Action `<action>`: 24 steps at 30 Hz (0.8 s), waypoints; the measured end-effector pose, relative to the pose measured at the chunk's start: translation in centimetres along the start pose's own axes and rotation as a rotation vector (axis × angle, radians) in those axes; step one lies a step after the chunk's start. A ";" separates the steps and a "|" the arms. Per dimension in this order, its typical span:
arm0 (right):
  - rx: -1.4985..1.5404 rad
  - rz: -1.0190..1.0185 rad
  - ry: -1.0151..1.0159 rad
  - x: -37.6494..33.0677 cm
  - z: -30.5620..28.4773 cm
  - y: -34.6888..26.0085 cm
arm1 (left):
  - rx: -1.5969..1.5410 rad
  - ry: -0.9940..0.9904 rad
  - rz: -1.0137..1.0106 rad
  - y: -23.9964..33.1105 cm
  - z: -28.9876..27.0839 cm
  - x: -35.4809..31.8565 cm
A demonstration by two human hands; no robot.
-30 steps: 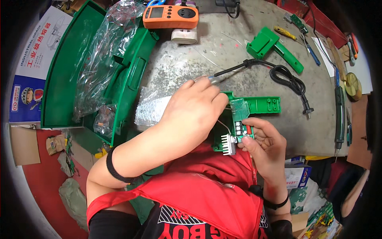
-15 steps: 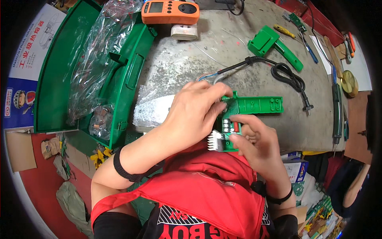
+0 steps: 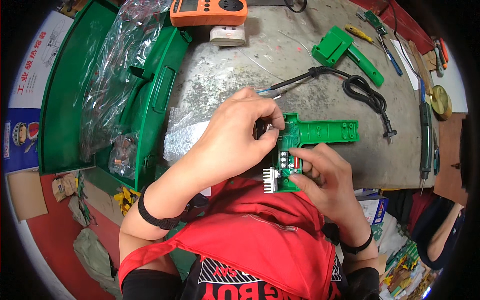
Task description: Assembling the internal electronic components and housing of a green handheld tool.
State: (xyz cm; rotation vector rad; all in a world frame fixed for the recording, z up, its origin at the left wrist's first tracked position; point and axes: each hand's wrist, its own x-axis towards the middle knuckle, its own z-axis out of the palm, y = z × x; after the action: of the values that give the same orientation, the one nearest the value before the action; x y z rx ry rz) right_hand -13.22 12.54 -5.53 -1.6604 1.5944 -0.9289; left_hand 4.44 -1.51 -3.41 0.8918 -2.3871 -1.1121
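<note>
A green plastic housing half (image 3: pixel 327 131) with a handle lies at the table's front edge. Inside its wide end is a green circuit board (image 3: pixel 291 142) bearing a terminal block, a red component and a finned silver heat sink (image 3: pixel 270 180). My right hand (image 3: pixel 327 172) grips the board and housing from the right, thumb and fingers round the red component. My left hand (image 3: pixel 250 120) is closed in a pinch at the board's upper left; what its fingertips hold is mostly hidden. Beyond that hand, a black power cord (image 3: pixel 300 76) ends in bare-ended blue and other wires.
A second green housing half (image 3: pixel 334 47), a yellow screwdriver (image 3: pixel 358 34) and a soldering iron (image 3: pixel 425 135) lie to the right. An orange meter (image 3: pixel 209 11) stands at the back. On the left are an open green case (image 3: pixel 167 90) with plastic bags and some bubble wrap (image 3: pixel 182 135).
My left hand has shifted slightly left, its fingers still pinched, uncovering more of the board. The heat sink now sits straighter beside the board. My right hand keeps its grip.
</note>
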 end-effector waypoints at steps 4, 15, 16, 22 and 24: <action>-0.201 -0.208 0.101 0.4 -0.3 0.5 | 0.153 0.008 0.092 0.6 -0.6 0.5; -0.393 -0.291 0.085 -0.1 -0.7 0.5 | -0.033 0.094 -0.066 0.1 1.0 -0.3; -0.383 -0.282 0.093 -0.2 -0.6 0.6 | -0.035 0.089 -0.071 0.1 0.8 -0.2; -0.355 -0.263 0.143 0.0 -0.1 1.0 | 0.127 0.010 0.096 0.0 -0.2 -0.1; -0.359 -0.269 0.143 -0.2 0.0 1.2 | 0.165 0.062 0.145 0.7 -0.6 -0.9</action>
State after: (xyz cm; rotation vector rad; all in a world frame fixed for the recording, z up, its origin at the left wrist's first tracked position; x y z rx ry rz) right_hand -13.85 12.67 -6.59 -2.1399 1.7391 -0.9521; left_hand 5.17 -0.82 -2.55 0.7778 -2.4751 -0.8316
